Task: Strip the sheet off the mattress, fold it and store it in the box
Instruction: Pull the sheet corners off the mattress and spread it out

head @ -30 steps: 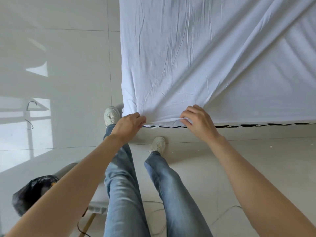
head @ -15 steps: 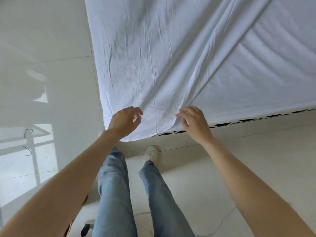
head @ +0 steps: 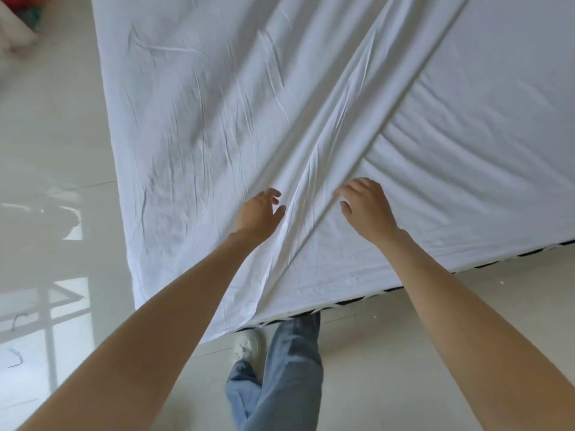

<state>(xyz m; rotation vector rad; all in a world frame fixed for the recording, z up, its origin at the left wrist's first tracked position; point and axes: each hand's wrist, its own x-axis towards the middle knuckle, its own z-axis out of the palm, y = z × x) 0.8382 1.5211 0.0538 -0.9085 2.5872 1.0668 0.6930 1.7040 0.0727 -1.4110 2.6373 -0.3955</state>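
Note:
A white sheet [head: 202, 126] covers the mattress, wrinkled, with long diagonal folds running from the near edge up to the right. The mattress's dark patterned edge [head: 351, 301] shows under the sheet's near hem. My left hand [head: 259, 213] hovers over the sheet with fingers apart, just left of the raised fold. My right hand [head: 365, 206] is spread above the sheet on the fold's right side. Neither hand holds cloth. No box is in view.
Glossy pale floor tiles [head: 53, 169] lie to the left and in front of the mattress. My legs in blue jeans [head: 289, 368] and a white shoe [head: 249, 345] stand at the near edge. Blurred coloured items [head: 18, 23] sit at the far left corner.
Both hands let go of the sheet's near hem and moved forward over the mattress, fingers opening. The view tilted up, so the mattress edge now sits lower in the frame.

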